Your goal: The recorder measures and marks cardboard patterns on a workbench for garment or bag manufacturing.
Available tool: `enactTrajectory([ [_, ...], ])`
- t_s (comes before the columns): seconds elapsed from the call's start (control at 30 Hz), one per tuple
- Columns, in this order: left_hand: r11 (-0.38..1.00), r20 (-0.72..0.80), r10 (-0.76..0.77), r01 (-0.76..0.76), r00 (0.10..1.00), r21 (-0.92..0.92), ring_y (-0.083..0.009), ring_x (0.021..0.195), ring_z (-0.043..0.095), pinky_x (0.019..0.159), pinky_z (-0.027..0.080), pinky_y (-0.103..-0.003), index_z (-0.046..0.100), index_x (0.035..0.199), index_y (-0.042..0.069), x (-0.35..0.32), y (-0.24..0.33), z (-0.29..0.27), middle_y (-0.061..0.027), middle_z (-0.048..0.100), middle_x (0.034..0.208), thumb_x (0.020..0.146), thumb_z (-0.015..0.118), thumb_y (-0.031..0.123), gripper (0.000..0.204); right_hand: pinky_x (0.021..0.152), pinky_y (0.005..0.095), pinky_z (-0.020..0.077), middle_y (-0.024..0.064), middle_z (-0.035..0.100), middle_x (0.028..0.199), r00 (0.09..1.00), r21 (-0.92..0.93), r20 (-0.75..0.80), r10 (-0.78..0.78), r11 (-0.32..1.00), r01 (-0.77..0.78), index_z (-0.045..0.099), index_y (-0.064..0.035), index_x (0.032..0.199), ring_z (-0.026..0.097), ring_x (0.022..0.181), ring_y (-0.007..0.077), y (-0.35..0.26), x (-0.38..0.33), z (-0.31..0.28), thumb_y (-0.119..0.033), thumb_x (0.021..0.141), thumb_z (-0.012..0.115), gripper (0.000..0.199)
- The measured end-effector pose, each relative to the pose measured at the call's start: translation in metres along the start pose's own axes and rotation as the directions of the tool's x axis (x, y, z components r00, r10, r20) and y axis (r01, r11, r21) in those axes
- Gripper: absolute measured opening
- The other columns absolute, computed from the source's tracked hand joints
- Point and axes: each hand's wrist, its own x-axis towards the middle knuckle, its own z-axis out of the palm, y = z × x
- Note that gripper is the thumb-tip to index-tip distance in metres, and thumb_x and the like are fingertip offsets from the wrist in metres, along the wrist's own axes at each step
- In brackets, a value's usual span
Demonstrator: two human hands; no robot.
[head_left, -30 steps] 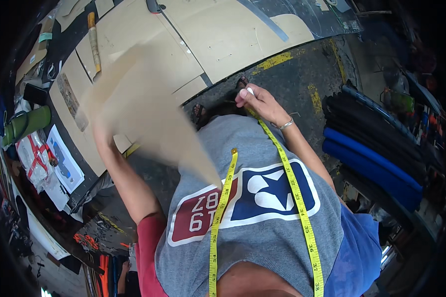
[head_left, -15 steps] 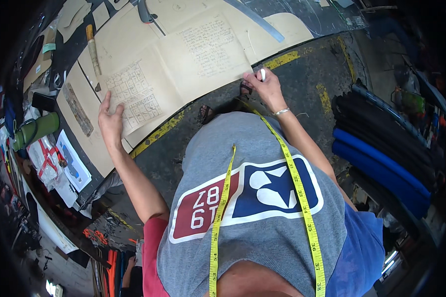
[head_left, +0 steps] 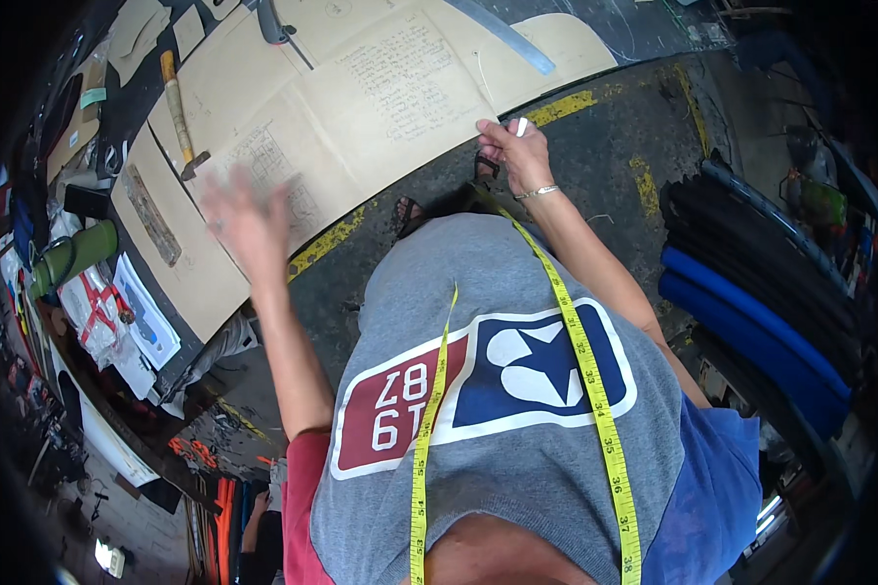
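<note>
A big sheet of tan paper (head_left: 400,93) with pencil writing and a small grid drawn on it is spread flat on the worktable (head_left: 595,19), far from the body. Its near right corner is touched by the right hand (head_left: 510,146), and a small white stick like chalk (head_left: 521,126) is pinched between the fingers of that hand. The left hand (head_left: 247,222) is seen blurred over the near left part of the paper, with its fingers spread apart and nothing held; whether the paper is touched by it cannot be told. A tool with a wooden handle (head_left: 178,112) is laid on the left side of the paper. A yellow measuring tape (head_left: 585,361) is hung around the neck, down over a grey shirt. Dark and blue rolls (head_left: 751,302) are stacked on the right, well apart from the table.
</note>
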Motion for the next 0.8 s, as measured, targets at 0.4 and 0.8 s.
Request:
enactTrajectory([
  [0.4,0.951,0.198,0.283,-0.249,0.938,-0.181,-0.0484,0.149,0.010,0.109,0.004,-0.079,0.045,0.149,0.030,-0.025,0.081,0.053,-0.0135,0.024,0.162,0.063,0.073,0.077,0.103,0.059,0.0236,0.0529,0.0064,0.065,0.079,0.999,0.108,0.052,-0.011,0.994,0.006,0.044,-0.0129,0.085,0.064,0.065,0.0138,0.005,0.008,-0.002,-0.011,0.085,0.079,0.036],
  [0.8,0.964,0.177,0.254,-0.234,0.951,-0.128,-0.0529,0.147,0.009,0.108,0.002,-0.079,0.043,0.150,0.030,-0.032,0.083,0.059,-0.0142,0.027,0.160,0.068,0.067,0.080,0.099,0.059,0.0231,0.0518,0.0054,0.065,0.078,0.997,0.146,0.068,-0.031,0.989,0.021,0.045,-0.0154,0.084,0.063,0.065,0.0127,0.010,0.012,-0.003,-0.010,0.087,0.077,0.033],
])
